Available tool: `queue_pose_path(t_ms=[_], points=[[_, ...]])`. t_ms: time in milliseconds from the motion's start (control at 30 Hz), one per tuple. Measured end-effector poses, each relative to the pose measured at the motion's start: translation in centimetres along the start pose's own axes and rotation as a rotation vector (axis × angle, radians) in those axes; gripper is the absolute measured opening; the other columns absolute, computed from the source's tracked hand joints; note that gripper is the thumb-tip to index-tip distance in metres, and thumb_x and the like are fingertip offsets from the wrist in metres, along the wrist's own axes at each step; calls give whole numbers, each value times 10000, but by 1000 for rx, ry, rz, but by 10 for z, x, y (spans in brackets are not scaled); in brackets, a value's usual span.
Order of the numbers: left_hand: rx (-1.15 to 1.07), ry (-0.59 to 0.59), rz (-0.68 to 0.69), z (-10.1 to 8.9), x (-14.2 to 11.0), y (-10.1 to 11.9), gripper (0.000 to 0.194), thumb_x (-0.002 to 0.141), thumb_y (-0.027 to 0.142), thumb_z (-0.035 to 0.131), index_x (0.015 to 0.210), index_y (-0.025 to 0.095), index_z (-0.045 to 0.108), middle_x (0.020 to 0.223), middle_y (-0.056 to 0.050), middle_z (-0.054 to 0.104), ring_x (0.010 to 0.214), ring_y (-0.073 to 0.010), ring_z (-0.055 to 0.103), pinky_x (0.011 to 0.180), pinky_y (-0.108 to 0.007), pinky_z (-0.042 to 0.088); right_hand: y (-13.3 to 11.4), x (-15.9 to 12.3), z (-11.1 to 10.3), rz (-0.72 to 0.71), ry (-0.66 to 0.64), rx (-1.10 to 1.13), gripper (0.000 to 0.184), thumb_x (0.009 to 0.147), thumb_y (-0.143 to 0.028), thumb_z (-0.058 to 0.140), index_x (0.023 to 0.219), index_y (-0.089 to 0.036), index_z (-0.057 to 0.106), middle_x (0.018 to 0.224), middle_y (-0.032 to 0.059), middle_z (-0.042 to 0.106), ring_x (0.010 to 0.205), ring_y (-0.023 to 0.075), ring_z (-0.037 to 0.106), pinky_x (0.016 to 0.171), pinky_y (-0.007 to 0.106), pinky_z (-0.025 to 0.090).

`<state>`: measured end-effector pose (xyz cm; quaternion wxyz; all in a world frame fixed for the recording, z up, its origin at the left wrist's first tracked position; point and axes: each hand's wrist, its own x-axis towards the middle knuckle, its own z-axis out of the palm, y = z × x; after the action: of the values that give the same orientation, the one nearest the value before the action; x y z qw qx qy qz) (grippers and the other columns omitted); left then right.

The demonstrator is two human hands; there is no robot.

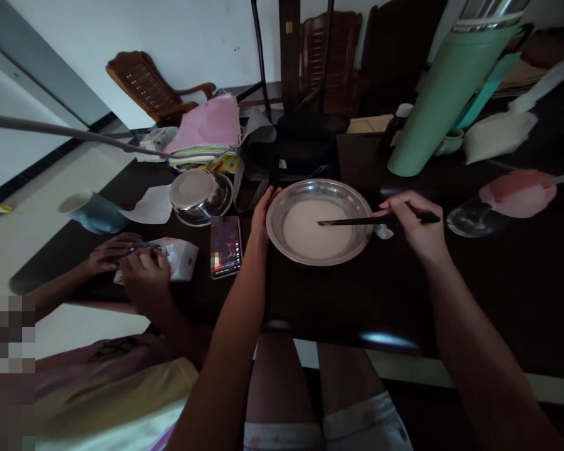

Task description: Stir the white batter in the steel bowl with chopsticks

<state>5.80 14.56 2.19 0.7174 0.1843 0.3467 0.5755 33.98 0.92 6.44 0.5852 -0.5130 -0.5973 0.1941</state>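
Note:
A wide stainless steel bowl (319, 188) stands on the dark table in front of me, with a milky white mixture (310, 241) inside. My left hand (262, 216) grips the bowl's left rim, its fingers partly hidden behind the side. In my right hand (416, 222), closed over the bowl's right side, is a pair of dark chopsticks (357, 221). Their tips reach into the white mixture near the middle. A small crumpled whitish scrap (384, 232) lies by the bowl's right edge, close to my right fingers.
Left of the bowl lie a phone (226, 247), a tissue pack (181, 258), an overturned metal bowl (195, 191) and a blue mug (94, 212). Another person's hands (145, 266) hold a dark object there. A green thermos (446, 106) and pink-topped cup (517, 193) stand right.

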Motion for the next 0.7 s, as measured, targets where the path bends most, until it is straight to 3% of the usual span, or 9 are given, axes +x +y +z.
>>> queue_pose_path(t_ms=[100, 267, 367, 467, 533, 700], points=[[-6, 0, -29, 1, -3, 1, 163, 961, 304, 640, 910, 211, 763, 770, -22, 785, 921, -210, 780, 942, -357, 607, -3, -1, -1, 28, -61, 39, 266, 956, -476, 647, 814, -269, 736, 721, 25, 775, 683, 200, 735, 665, 353, 578], [0, 5, -67, 7, -9, 2, 233, 969, 317, 619, 829, 188, 753, 742, -40, 773, 961, -236, 781, 898, -348, 622, -2, -5, 15, -57, -209, -37, 240, 962, -388, 621, 827, -254, 767, 830, 24, 795, 772, 189, 739, 698, 332, 559], [19, 26, -59, 11, -10, 2, 250, 971, 298, 610, 802, 175, 746, 730, -34, 772, 871, -206, 783, 855, -313, 621, 2, -4, 13, -77, -147, -94, 225, 962, -375, 620, 843, -255, 769, 831, 21, 791, 759, 188, 725, 719, 346, 551], [41, 34, -45, 12, -11, 2, 257, 970, 291, 612, 781, 175, 742, 699, -20, 762, 793, -184, 775, 838, -302, 620, 2, -1, 3, -46, -22, -40, 277, 959, -459, 633, 808, -253, 740, 796, 29, 783, 747, 200, 739, 719, 357, 574], [51, 36, -38, 11, -11, 2, 260, 969, 293, 613, 773, 177, 738, 685, -17, 755, 788, -185, 775, 855, -308, 617, -2, 0, -1, -16, -6, 1, 312, 949, -507, 640, 791, -253, 726, 740, 29, 770, 713, 201, 744, 698, 354, 586], [102, 4, -12, 7, -11, 1, 193, 908, 337, 695, 791, 189, 733, 708, -19, 764, 881, -211, 780, 873, -318, 609, -8, -5, 10, -9, -194, 18, 280, 959, -426, 622, 791, -244, 752, 769, 26, 783, 726, 181, 734, 662, 319, 567]])
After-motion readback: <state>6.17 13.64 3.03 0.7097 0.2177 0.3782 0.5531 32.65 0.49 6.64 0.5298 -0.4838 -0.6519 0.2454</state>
